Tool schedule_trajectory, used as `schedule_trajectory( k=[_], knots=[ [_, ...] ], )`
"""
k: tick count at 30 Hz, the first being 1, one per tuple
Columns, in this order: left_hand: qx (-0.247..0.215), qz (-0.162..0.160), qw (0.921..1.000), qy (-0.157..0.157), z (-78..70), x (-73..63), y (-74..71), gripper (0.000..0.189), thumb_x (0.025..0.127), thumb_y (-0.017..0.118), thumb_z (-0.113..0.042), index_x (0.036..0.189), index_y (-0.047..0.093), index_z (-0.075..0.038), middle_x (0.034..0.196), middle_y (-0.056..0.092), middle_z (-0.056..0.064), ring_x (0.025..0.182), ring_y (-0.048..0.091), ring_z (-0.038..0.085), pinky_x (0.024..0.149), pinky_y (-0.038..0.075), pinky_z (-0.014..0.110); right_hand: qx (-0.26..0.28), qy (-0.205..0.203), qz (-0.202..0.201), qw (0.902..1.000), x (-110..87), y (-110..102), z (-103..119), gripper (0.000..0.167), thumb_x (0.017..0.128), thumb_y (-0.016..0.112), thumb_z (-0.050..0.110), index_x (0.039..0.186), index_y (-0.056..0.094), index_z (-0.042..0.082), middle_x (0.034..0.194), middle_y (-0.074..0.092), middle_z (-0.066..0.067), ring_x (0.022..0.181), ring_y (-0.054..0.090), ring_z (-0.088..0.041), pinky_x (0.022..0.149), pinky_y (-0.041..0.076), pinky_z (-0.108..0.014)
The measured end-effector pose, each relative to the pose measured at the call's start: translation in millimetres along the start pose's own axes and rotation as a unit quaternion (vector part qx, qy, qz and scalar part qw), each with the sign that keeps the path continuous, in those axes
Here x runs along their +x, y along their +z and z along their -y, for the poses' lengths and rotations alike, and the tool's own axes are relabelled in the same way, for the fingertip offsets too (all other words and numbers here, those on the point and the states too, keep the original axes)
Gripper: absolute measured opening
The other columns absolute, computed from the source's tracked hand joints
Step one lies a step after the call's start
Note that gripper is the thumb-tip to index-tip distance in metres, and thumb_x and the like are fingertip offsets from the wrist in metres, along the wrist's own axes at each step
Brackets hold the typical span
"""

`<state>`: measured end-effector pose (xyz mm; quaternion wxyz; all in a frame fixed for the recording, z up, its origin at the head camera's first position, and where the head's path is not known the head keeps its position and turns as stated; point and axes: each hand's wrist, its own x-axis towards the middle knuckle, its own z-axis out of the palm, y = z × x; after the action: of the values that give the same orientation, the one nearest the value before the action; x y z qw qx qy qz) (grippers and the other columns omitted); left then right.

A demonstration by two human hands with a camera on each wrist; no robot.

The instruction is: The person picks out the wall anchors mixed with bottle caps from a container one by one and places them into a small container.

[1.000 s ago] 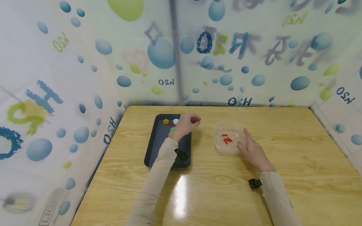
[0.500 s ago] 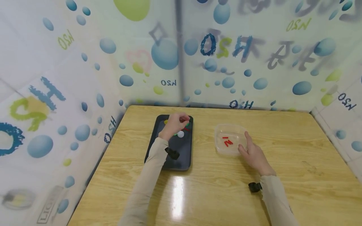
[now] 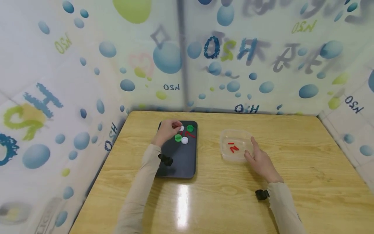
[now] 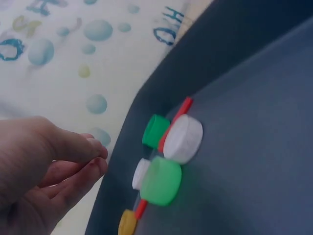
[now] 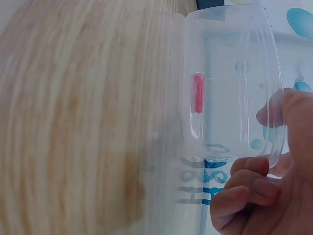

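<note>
Hands well apart over a yellow-brown wood-grain table: the left hand hovers above the far left of a dark-grey rectangular tray, fingertips together, though whether they pinch anything I cannot tell; the right hand grips the right side of a clear plastic container. Round green caps, white caps and a yellow cap lie in the tray; thin red sticks lie in both.
</note>
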<state>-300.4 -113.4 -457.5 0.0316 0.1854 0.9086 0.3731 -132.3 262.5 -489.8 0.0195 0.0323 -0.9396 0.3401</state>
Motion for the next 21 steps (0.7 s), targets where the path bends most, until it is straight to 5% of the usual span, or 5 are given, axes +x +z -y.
schedule_trajectory(
  k=[10,21],
  knots=[
    [0.03,0.0,0.9995,0.011,14.4,-0.1,-4.3,0.02,0.096,0.064,-0.005,0.112,0.072,0.004,0.104,0.074,0.018,0.096,0.071,0.031,0.085,0.059,0.042,0.002,-0.001,-0.003,1.0,0.5,-0.9,0.5,0.074,0.106,0.048,0.023,0.16,0.007,-0.007,0.054,0.039,0.003,0.045,0.029,-0.008,0.049,0.035,-0.029],
    [0.053,0.015,0.9983,-0.021,30.1,3.1,-3.6,0.022,0.097,0.061,-0.004,0.115,0.074,-0.002,0.112,0.073,0.015,0.101,0.069,0.03,0.084,0.059,0.042,-0.001,0.001,-0.006,1.0,0.4,0.4,-1.7,0.073,0.107,0.047,0.025,0.16,0.008,-0.006,0.052,0.038,0.004,0.044,0.027,-0.008,0.049,0.034,-0.029]
  ],
)
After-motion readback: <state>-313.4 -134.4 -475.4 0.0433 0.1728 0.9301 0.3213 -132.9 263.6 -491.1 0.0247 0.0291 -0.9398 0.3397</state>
